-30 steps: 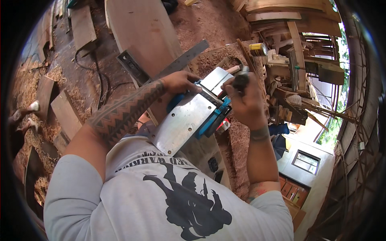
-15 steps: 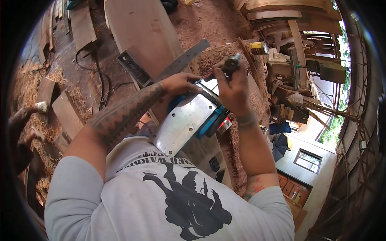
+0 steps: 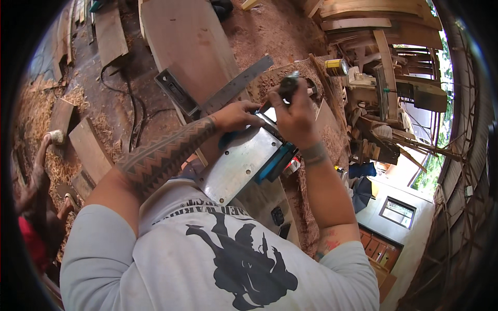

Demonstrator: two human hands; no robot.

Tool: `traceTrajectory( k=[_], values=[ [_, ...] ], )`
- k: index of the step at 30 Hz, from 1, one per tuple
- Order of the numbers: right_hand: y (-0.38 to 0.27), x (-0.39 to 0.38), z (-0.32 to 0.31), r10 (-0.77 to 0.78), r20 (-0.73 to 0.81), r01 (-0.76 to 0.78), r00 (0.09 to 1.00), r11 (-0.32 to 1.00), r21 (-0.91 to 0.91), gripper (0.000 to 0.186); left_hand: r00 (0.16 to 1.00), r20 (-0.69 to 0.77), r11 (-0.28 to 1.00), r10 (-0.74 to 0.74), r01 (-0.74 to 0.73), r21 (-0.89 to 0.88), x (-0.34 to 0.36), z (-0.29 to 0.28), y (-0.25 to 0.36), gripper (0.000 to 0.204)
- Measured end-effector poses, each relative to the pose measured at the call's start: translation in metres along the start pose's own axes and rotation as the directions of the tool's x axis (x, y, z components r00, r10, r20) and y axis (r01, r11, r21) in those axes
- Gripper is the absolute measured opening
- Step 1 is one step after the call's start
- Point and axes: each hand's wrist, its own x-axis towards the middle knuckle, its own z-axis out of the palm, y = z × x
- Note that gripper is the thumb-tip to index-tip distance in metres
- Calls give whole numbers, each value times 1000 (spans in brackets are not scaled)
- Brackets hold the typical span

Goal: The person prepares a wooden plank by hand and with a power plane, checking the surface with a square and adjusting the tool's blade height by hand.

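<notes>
An electric planer lies upturned against my body, its silver sole facing me and blue housing showing at the sides. My left hand grips it near the blade slot, thumb on the metal. My right hand is closed on a dark tool with a metal end, held just above the planer's far end; its exact kind is unclear. Beyond my hands, a long board carries a metal square with a black stock and a steel blade. The planer's far end is partly hidden by my fingers.
Loose boards and a black cable lie among shavings on the left, where a co-worker's arm and red clothing show. Stacked timber fills the right, near a yellow can and a white wall.
My right hand with the dark tool has moved up and left over the planer, turning slightly. The co-worker at the left has shifted, with more arm and red clothing now showing.
</notes>
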Motion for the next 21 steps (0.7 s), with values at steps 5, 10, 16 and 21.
traceTrajectory(
  k=[5, 10, 16, 21],
  values=[
    [-12, 0, -4, 14, -138, 0, 990, 995, 100, 27, 998, 52, 1000, -20, 19, 16, 1, -3, -2, 47],
    [1, -29, -30, 152, -152, -129, 977, 979, 156, 26, 993, 19, 992, -120, 121, -47, 1, 1, 3, 60],
    [-20, -108, -91, 512, -122, -357, 850, 731, 581, 18, 990, -79, 985, -120, 129, 115, -8, 5, 8, 74],
    [27, -214, -28, 800, -38, -800, 599, 600, 28, 24, 987, -126, 981, -95, 115, 159, -8, 5, 9, 64]
  ],
)
